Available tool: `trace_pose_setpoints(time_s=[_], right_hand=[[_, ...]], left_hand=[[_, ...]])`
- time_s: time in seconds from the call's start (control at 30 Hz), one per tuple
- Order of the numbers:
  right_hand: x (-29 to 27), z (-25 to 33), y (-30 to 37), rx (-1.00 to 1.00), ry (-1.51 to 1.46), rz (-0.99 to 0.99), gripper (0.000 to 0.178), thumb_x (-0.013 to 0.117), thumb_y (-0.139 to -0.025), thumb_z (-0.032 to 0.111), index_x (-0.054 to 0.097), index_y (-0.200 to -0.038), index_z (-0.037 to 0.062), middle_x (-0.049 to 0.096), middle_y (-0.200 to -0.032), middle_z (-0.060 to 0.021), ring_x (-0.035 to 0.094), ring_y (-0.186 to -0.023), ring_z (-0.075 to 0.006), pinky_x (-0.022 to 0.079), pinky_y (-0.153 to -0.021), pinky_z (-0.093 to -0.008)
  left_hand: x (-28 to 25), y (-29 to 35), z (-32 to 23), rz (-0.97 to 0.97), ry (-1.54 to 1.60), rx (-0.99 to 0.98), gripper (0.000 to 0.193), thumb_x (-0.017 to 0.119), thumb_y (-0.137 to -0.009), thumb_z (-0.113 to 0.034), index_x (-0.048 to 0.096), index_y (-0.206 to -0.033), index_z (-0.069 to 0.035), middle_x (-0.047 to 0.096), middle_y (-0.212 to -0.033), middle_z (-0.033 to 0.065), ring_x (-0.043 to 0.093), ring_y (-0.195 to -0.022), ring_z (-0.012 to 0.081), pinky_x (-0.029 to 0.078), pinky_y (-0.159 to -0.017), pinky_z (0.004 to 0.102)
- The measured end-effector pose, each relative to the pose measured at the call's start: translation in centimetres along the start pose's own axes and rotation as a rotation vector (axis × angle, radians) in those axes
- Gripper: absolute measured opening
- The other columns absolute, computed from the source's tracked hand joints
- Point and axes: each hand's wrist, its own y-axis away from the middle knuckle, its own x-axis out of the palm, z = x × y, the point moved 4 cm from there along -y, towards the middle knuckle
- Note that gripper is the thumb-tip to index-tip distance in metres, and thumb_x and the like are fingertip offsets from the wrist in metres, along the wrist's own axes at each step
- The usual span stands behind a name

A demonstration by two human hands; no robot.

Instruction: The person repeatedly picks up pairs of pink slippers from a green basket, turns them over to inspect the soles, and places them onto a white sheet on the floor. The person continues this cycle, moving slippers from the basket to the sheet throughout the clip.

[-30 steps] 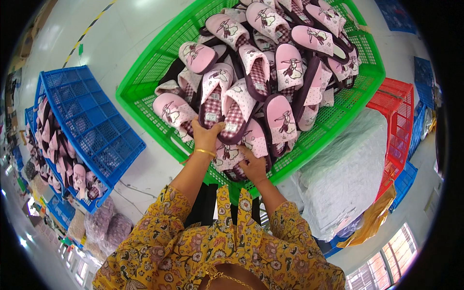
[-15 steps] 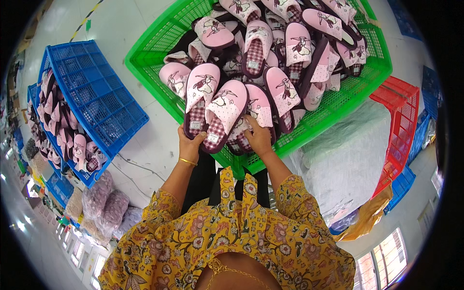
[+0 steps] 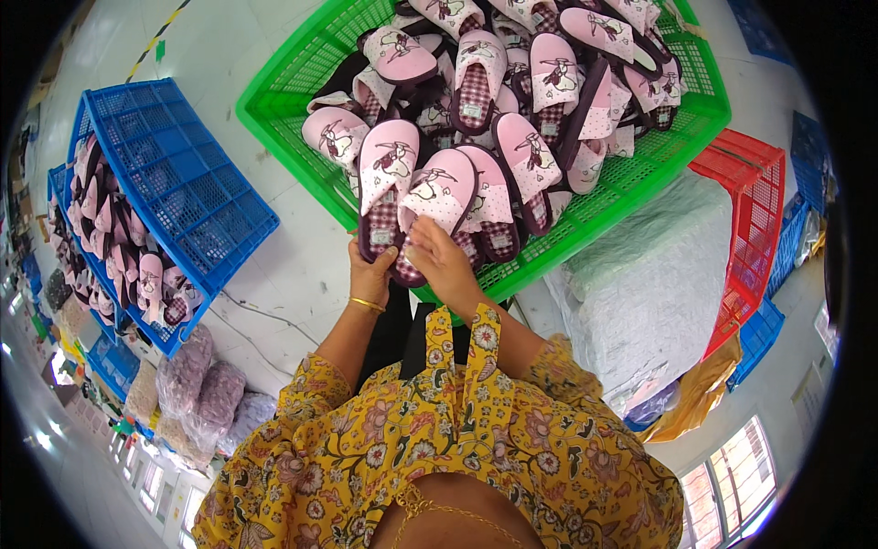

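My left hand (image 3: pixel 369 267) is closed on the heel end of a pink slipper (image 3: pixel 387 165) with a dark maroon sole and a checked insole. Overlapping it on the right is a second slipper (image 3: pixel 443 189) of the same kind, toe tilted up and to the right. Over this one's heel half lies my right hand (image 3: pixel 443 260), its fingertips at the opening of the upper and its thumb side toward me; the hand hides most of the insole. Both slippers are at the near edge of a green mesh basket (image 3: pixel 585 245) heaped with matching slippers (image 3: pixel 528 165).
At left a tilted blue crate (image 3: pixel 187 169) stands beside more pink slippers (image 3: pixel 151 279). Plastic-wrapped bundles (image 3: pixel 197 375) lie below it. To the right are a large wrapped pale bale (image 3: pixel 645 284) and a red crate (image 3: pixel 750 247). A cable crosses the floor.
My right hand has left the slippers farther right and moved left onto the second slipper's heel half. My left hand keeps its hold, shifted slightly right. The second slipper has shifted slightly up and right.
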Motion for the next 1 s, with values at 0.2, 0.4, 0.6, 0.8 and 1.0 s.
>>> trace_pose_setpoints(time_s=[0.2,0.4,0.6,0.8,1.0], right_hand=[[1.7,-4.6,-3.9,-0.163,0.471,-0.416,0.071,0.066,-0.078,0.006,0.029,-0.138,-0.0036,0.046,-0.131,-0.0245,0.048,-0.121,-0.0336,0.038,-0.100,-0.0384],[3.2,-1.6,-5.5,-0.200,0.683,-0.551,0.074,0.073,-0.073,0.015,0.035,-0.134,0.0004,0.056,-0.119,-0.0217,0.055,-0.111,-0.0356,0.044,-0.092,-0.0398],[1.3,-2.5,-9.7,-0.014,0.738,-0.851,0.046,0.072,-0.072,0.022,0.047,-0.109,0.0124,0.066,-0.088,-0.0104,0.064,-0.082,-0.0322,0.049,-0.070,-0.0437],[0.3,1.5,-4.6,-0.278,0.523,-0.781,0.035,0.069,-0.074,0.018,0.049,-0.102,0.0113,0.064,-0.081,-0.0116,0.063,-0.076,-0.0329,0.048,-0.065,-0.0439],[-5.1,7.2,9.2,-0.554,0.251,-0.598,0.041,0.076,-0.073,0.014,0.053,-0.105,0.0034,0.061,-0.080,-0.0106,0.060,-0.072,-0.0209,0.048,-0.067,-0.0314]], left_hand=[[-0.3,0.5,-0.3,-0.074,-0.126,-0.249,0.041,0.060,-0.084,0.002,0.038,-0.115,-0.012,0.057,-0.107,0.0050,0.059,-0.096,0.0188,0.057,-0.072,0.0359],[-3.6,-0.8,0.7,0.025,-0.233,-0.325,0.040,0.062,-0.084,0.000,0.038,-0.116,-0.007,0.059,-0.100,0.0078,0.063,-0.084,0.0203,0.057,-0.069,0.0350],[-2.5,-2.5,0.7,0.258,-0.489,-0.367,0.042,0.067,-0.083,-0.007,0.042,-0.116,-0.007,0.063,-0.092,0.0086,0.066,-0.067,0.0187,0.055,-0.053,0.0294],[0.4,3.5,-2.2,0.619,-0.539,-0.445,0.056,0.074,-0.079,-0.016,0.044,-0.125,-0.008,0.059,-0.111,0.0067,0.060,-0.093,0.0169,0.051,-0.073,0.0282],[1.3,9.4,-2.4,0.734,-0.450,-0.638,0.055,0.069,-0.083,-0.019,0.046,-0.130,-0.004,0.054,-0.126,0.0113,0.052,-0.117,0.0256,0.048,-0.092,0.0380]])
